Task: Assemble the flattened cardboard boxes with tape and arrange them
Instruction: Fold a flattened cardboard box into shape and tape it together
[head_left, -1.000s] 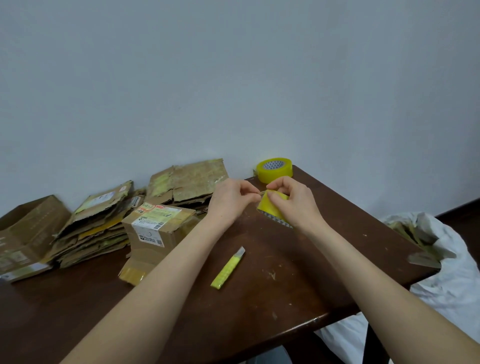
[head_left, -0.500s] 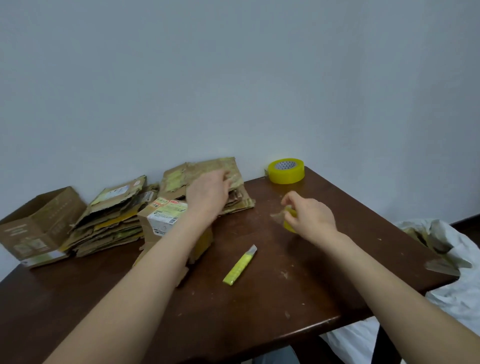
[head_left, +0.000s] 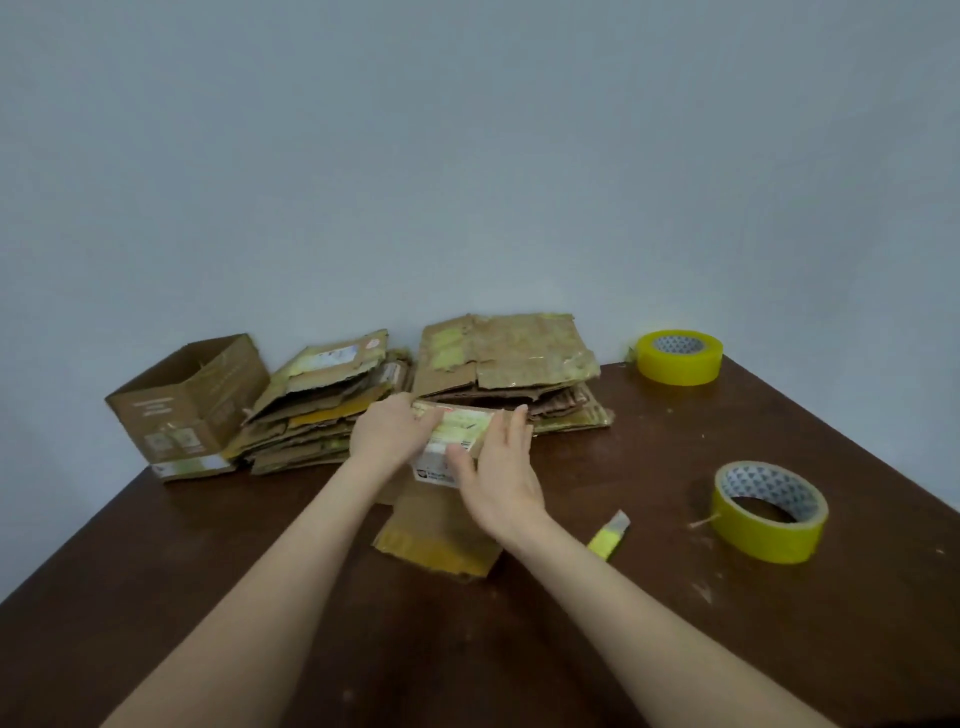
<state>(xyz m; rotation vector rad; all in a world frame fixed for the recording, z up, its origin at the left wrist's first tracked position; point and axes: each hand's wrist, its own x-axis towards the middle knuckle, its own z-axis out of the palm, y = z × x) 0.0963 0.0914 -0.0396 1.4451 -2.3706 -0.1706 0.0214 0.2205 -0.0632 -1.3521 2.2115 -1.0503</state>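
Between left hand (head_left: 387, 439) and right hand (head_left: 501, 475), labelled box (head_left: 460, 427)

Dim, flat, cool light surrounds me; the wall (head_left: 467, 156) darkens toward its corners. My wide view bends at the edges, everything slightly soft, shadows faint.

A plain, pale blue-grey wall (head_left: 467, 156) fills the far side under soft, even light, and in front of it stands a dark brown wooden table (head_left: 467, 649), its top scuffed and speckled, its right edge running diagonally nearer.
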